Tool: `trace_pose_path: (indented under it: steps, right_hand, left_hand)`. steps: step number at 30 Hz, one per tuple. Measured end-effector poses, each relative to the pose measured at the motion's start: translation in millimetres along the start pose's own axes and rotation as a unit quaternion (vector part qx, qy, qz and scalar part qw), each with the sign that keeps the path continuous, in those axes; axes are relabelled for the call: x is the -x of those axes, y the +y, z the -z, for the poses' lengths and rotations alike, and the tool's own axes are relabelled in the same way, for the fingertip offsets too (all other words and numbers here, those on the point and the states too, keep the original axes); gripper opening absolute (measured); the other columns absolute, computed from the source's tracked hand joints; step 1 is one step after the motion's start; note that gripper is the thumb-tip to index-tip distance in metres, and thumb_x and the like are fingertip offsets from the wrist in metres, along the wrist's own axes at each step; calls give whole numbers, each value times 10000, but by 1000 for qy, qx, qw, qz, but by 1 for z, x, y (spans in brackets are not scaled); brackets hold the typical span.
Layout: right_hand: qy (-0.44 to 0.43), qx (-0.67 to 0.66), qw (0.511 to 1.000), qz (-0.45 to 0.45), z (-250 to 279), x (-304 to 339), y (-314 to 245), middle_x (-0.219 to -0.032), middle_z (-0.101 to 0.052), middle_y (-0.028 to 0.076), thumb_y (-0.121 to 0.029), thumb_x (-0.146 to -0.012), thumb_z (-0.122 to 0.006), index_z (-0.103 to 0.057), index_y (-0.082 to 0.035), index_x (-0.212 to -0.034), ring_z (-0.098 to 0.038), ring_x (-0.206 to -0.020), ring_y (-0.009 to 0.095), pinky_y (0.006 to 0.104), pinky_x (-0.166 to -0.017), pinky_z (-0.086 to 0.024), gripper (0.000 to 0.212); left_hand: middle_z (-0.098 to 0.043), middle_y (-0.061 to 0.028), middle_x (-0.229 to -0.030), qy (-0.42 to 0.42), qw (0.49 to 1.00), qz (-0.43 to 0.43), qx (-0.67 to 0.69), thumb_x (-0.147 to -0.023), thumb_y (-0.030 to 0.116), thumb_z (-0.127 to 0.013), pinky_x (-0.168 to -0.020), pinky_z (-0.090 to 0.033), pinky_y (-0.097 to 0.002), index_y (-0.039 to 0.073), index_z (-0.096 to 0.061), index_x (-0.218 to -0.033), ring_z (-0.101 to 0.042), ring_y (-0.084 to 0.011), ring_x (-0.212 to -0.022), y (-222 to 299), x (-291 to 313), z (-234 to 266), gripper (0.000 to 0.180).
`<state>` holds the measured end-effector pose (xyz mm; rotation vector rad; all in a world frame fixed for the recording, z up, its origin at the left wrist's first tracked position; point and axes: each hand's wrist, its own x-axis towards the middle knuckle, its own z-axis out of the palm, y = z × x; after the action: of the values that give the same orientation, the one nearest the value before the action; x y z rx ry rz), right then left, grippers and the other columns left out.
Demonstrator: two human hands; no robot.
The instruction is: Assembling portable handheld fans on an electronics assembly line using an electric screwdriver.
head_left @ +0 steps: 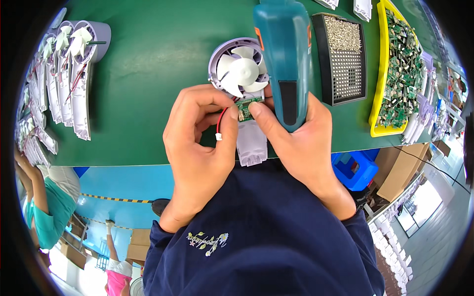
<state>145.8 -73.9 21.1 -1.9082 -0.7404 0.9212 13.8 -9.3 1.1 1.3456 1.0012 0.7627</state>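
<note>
- Green circuit board [245, 111]: between hands, six o'clock of white fan [243, 72].
- Left hand [200, 135]: grip clamped on board's nine-o'clock edge.
- Right hand [305, 143]: thumb on board; whether grip clamps, cannot tell.

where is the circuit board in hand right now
In the head view, the green board sits just above centre, between the left hand and right hand, below the white fan.

On the navy shirt [266, 241], at the near side of the green table [143, 108], one line of cursive lettering [209, 241] is seen; apparently upside down, it cannot surely be read.
</note>
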Motion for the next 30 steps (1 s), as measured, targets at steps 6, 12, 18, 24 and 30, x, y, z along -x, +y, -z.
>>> trace_pose_path:
  steps: [6,12,18,24,30]
  right_hand:
    - [-19,25,999,11,1,0,2,-747,-688,138,-124,-831,-749,-637,22,-970,-678,-652,165,307,-599,-516,231]
    - [-19,15,1000,16,1,-1,2,-741,-685,147,-136,-834,-747,-631,29,-956,-691,-654,195,312,-592,-513,236]
    - [-11,22,1000,19,0,-2,0,-739,-683,149,-142,-838,-747,-625,31,-963,-693,-648,204,316,-585,-512,245]
    - [-4,21,999,27,0,-3,2,-738,-682,151,-136,-835,-748,-627,32,-963,-692,-645,207,315,-582,-510,244]
    - [-18,24,999,-37,3,-6,-7,-814,-673,19,-93,-858,-751,-658,13,-949,-588,-745,55,240,-660,-487,168]
  left_hand:
    - [-598,-84,-988,12,1000,1,-7,-822,-128,-618,-691,-552,-230,-36,-584,-915,-636,-132,-839,-1,-1,-1,135]
    - [-610,-81,-979,18,1000,-5,-15,-830,-114,-626,-692,-544,-226,-29,-588,-919,-636,-125,-843,-1,-1,-1,129]
    - [-625,-61,-953,13,1000,15,-19,-846,-94,-636,-683,-528,-215,-13,-589,-926,-646,-108,-820,3,-3,-1,123]
    - [-631,-54,-936,14,999,30,-21,-853,-87,-639,-675,-523,-216,-9,-588,-926,-650,-105,-809,5,-5,-2,119]
    - [-593,-97,-1010,-9,994,-64,-84,-825,-94,-650,-664,-519,-212,-3,-640,-974,-635,-144,-875,-6,-7,0,175]
